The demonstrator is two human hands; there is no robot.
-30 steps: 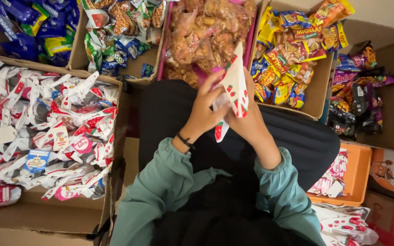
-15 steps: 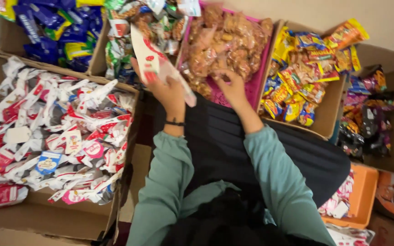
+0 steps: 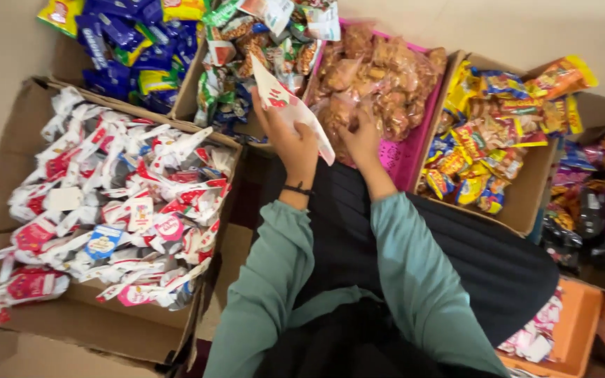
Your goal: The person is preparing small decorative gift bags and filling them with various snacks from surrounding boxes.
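My left hand holds a flat white bag with red print, raised upright in front of the boxes. My right hand reaches into the pink basket and rests on the clear packets of brown snacks, fingers curled among them; whether it grips one I cannot tell. Both arms wear green sleeves, and a dark band circles the left wrist.
A cardboard box of white-and-red packets sits at left. Blue packets and mixed green packets fill boxes behind. Yellow and orange packets fill a box at right; dark packets and an orange tray lie further right.
My hands separated: the left carried the white bag up and left, while the right went forward into the pink basket of brown snack packets.
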